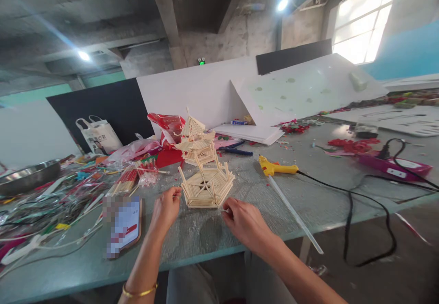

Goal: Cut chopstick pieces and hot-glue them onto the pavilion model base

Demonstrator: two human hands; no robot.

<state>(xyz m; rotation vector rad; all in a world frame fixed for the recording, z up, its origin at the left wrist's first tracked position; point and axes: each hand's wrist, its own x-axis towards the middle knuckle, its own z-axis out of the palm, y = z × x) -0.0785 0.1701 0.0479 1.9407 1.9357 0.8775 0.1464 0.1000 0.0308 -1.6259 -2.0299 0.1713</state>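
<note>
A small hexagonal structure of pale wooden sticks [202, 201] stands on the table in front of me, with short upright posts around its rim. Just behind it is a tiered pagoda model [195, 141] made of the same sticks, with pointed roofs. My left hand [168, 205] is at the left side of the hexagonal structure, its fingers curled in a pinch. On the opposite side, the curled fingers of my right hand [242, 219] are close to the front right corner; whether they touch it I cannot tell. Anything between the fingers is hidden.
A yellow hot glue gun [279, 168] lies to the right, with a clear glue stick [297, 215] in it and a black cable behind. A phone [125, 226] lies at left beside cluttered plastic packets [82, 194]. A purple power strip [394, 168] sits far right.
</note>
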